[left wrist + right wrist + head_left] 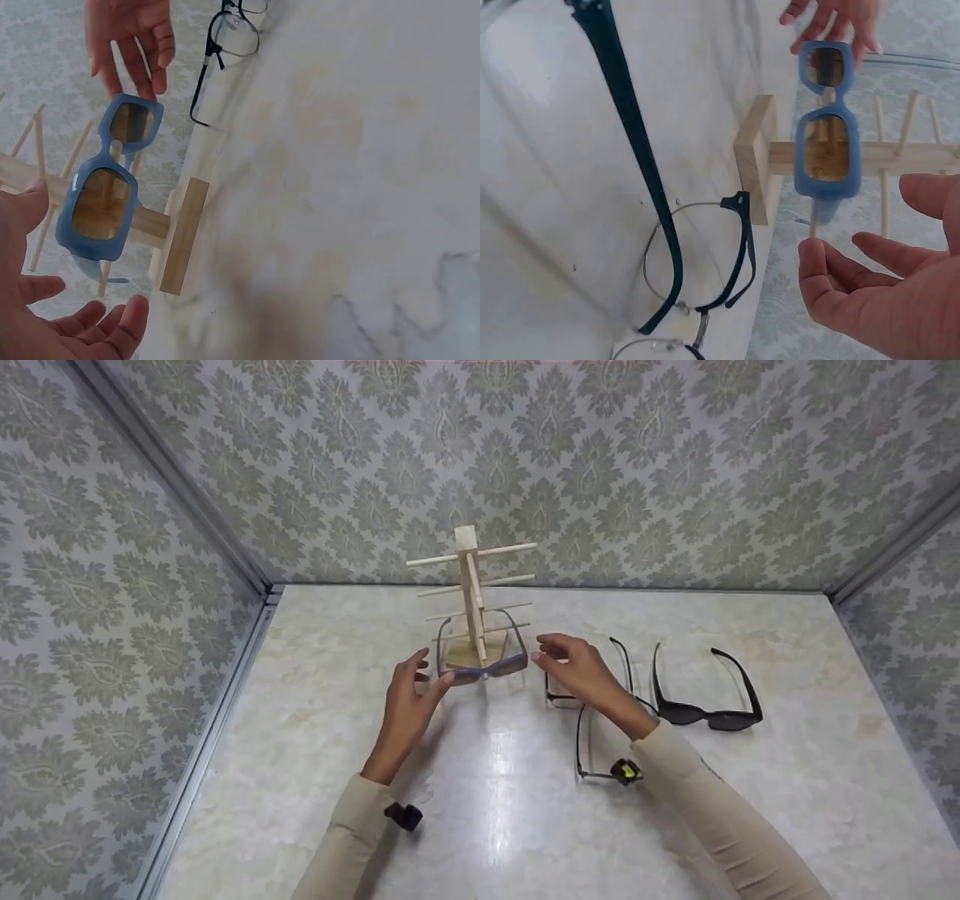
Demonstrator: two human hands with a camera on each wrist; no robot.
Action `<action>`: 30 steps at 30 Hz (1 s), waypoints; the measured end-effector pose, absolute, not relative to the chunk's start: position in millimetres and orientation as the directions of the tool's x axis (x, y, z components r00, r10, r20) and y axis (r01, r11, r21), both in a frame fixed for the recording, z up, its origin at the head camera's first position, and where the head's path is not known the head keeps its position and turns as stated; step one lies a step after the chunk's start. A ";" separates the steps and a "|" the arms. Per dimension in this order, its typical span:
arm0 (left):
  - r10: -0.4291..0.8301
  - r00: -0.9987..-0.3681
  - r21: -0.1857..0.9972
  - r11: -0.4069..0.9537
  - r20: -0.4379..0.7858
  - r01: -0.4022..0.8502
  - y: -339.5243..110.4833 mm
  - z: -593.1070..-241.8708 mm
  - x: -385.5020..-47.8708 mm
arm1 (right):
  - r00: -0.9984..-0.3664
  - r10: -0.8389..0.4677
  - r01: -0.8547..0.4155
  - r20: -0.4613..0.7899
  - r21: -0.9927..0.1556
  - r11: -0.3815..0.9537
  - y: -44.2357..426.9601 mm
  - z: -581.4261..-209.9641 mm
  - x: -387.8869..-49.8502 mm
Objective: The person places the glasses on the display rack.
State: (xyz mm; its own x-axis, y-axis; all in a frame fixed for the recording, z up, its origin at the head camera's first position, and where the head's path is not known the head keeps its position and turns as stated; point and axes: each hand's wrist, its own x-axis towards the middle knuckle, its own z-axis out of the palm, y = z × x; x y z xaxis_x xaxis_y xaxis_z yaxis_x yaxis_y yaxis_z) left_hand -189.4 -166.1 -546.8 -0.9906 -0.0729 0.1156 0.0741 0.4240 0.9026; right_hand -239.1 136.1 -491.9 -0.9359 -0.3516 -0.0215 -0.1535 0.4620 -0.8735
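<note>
Blue-framed sunglasses (487,669) with brown lenses hang at the lowest pegs of a wooden display rack (471,585), lenses facing me. Beside their left end is my left hand (411,697), thumb and fingers spread apart; in the left wrist view a gap shows between this hand (67,300) and the frame (97,214). On the other side, my right hand (577,664) has loosely bent fingers around nothing. The right wrist view shows the right hand (885,277) just off the sunglasses (827,154). Neither hand visibly grips anything.
Black sunglasses (705,715) lie folded open at the right of the marbled table (315,735). Thin-rimmed eyeglasses (697,255) lie under and beside my right forearm. The rack's upper pegs (510,549) stick out sideways. Patterned walls (525,457) enclose the table.
</note>
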 end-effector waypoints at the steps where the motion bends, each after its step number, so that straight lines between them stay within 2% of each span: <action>1: -0.078 -0.990 0.901 0.426 0.120 0.075 -166.5 -547.5 -185.3 | -0.936 -0.352 -0.155 -0.022 -0.872 0.464 139.0 -490.9 -236.7; 13: -0.076 -0.987 0.892 0.442 0.142 0.094 -158.2 -554.6 -146.2 | -0.945 -0.326 -0.180 0.030 -0.879 0.442 181.1 -487.1 -199.7; 20: 0.004 -0.983 0.894 0.415 0.185 0.170 -145.9 -559.1 -131.0 | -0.963 -0.266 -0.160 0.045 -0.889 0.429 208.6 -493.2 -175.2; 30: 0.125 -0.970 0.884 0.400 0.210 0.243 -126.9 -563.8 -125.7 | -0.980 -0.191 -0.130 0.053 -0.899 0.418 234.9 -500.2 -152.4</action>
State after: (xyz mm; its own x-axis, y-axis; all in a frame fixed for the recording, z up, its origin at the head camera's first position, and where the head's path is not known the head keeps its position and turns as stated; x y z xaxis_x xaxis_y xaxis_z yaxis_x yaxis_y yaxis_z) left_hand -125.7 -126.9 -563.8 -0.9697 0.1247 0.2100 0.2428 0.4003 0.8836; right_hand -152.4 234.9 -500.2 -0.9801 -0.1911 0.0530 -0.1301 0.4180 -0.8991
